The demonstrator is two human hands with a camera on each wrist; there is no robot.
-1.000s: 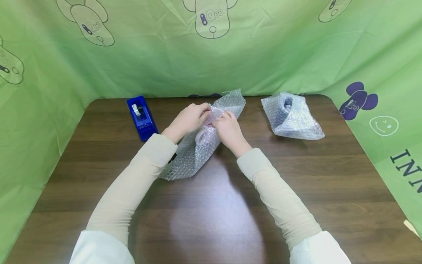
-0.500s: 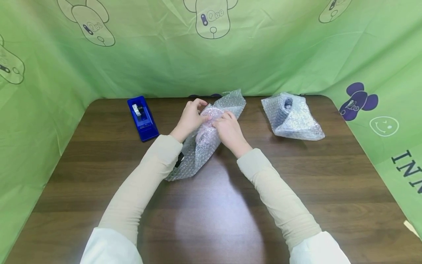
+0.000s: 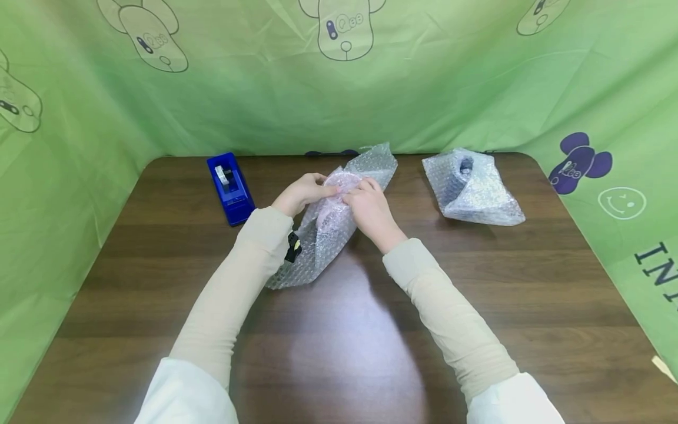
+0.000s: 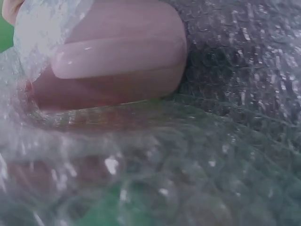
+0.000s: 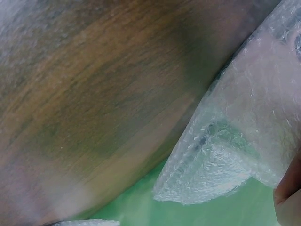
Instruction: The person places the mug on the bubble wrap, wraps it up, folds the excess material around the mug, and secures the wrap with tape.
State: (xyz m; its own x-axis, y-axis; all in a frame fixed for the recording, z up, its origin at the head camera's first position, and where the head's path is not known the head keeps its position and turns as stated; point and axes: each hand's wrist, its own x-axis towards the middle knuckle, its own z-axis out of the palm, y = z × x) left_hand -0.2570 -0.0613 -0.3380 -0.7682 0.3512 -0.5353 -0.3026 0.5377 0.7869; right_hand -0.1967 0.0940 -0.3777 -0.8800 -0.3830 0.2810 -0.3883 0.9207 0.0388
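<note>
My right hand (image 3: 372, 213) grips the crinkly bubble wrap (image 3: 332, 244) around the smooth, rounded pink cup (image 4: 122, 52), towards the back of the wood-grained table (image 3: 477, 294); whether my left hand (image 3: 304, 193) pinches the wrap or only presses it, I cannot tell. If either of my 2 hands eased off, I think the springy, pimpled sheet could unfold and let the slick cup slide loose.
</note>
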